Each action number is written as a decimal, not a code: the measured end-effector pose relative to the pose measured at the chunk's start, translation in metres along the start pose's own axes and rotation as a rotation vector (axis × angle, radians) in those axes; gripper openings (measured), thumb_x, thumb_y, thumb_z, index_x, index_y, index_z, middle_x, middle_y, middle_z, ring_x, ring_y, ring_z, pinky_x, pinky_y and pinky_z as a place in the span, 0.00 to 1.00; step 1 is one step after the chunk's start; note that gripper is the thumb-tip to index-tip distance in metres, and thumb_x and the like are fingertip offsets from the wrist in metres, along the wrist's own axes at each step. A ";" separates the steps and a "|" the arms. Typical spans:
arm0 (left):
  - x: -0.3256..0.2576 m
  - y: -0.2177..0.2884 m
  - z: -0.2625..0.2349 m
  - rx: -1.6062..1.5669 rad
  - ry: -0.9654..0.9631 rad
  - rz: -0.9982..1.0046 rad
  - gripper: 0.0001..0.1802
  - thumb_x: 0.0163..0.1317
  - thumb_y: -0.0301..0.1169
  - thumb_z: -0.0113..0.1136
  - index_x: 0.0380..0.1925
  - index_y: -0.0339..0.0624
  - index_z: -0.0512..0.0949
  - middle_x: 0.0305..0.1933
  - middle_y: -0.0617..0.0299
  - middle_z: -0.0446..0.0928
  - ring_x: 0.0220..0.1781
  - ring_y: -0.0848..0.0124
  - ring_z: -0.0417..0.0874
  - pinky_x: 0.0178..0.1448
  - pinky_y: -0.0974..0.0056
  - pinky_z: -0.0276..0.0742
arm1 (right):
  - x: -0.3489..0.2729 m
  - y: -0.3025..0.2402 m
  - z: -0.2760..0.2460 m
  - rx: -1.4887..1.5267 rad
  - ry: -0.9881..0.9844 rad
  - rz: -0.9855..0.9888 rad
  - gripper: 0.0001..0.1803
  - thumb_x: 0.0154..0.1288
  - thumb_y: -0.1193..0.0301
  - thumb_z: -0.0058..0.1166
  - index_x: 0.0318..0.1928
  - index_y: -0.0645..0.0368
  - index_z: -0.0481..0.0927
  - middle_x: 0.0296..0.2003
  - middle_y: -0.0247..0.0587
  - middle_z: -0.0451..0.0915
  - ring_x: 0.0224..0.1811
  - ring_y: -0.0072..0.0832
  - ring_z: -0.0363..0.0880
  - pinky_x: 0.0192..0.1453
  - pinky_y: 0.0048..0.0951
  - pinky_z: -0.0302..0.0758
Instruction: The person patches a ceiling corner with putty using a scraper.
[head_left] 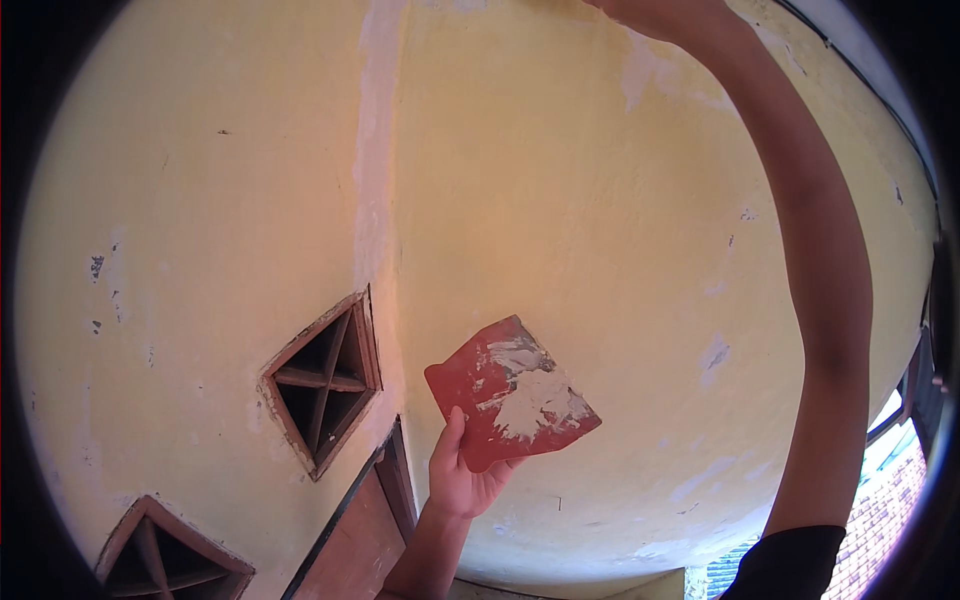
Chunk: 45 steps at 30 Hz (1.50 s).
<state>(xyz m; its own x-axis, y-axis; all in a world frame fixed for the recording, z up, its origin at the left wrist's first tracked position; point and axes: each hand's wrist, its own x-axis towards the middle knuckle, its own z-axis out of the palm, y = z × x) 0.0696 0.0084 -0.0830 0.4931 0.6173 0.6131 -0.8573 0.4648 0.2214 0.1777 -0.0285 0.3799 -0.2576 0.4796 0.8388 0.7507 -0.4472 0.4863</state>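
A: Where the left hand (462, 478) pinches the lower corner of the red board (513, 393), which way does the board run?

B: Up and to the right from the grip, thumb on its front face, white filler (535, 395) smeared just above the fingers

A: And the right hand?

B: The right arm (820, 300) reaches far above the board to the yellow wall (560, 170); the hand is cut off at the top edge, so I cannot tell its grip
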 end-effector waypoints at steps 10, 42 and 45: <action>0.014 -0.026 0.020 0.000 -0.021 0.054 0.33 0.83 0.50 0.35 0.77 0.41 0.56 0.77 0.50 0.65 0.78 0.55 0.67 0.80 0.43 0.65 | -0.002 0.041 0.021 0.189 -0.089 0.009 0.17 0.73 0.63 0.52 0.54 0.54 0.87 0.49 0.49 0.87 0.54 0.43 0.86 0.56 0.46 0.81; 0.018 0.007 0.008 0.025 0.040 -0.017 0.32 0.83 0.49 0.33 0.77 0.41 0.56 0.76 0.50 0.67 0.77 0.55 0.70 0.80 0.44 0.66 | 0.042 0.000 0.059 0.203 0.099 0.058 0.16 0.71 0.67 0.49 0.48 0.59 0.88 0.45 0.55 0.88 0.49 0.49 0.88 0.52 0.48 0.83; 0.016 0.004 0.007 -0.030 0.026 -0.024 0.32 0.83 0.49 0.33 0.77 0.41 0.55 0.76 0.51 0.66 0.78 0.55 0.69 0.81 0.44 0.65 | 0.045 -0.012 0.087 0.202 0.000 0.132 0.15 0.71 0.67 0.49 0.47 0.59 0.88 0.45 0.56 0.88 0.50 0.49 0.88 0.52 0.48 0.83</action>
<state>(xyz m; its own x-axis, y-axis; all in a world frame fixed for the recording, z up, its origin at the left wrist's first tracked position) 0.0727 0.0159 -0.0672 0.5178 0.6217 0.5877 -0.8403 0.4985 0.2130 0.2107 0.0641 0.3903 -0.1489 0.4268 0.8920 0.8845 -0.3459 0.3132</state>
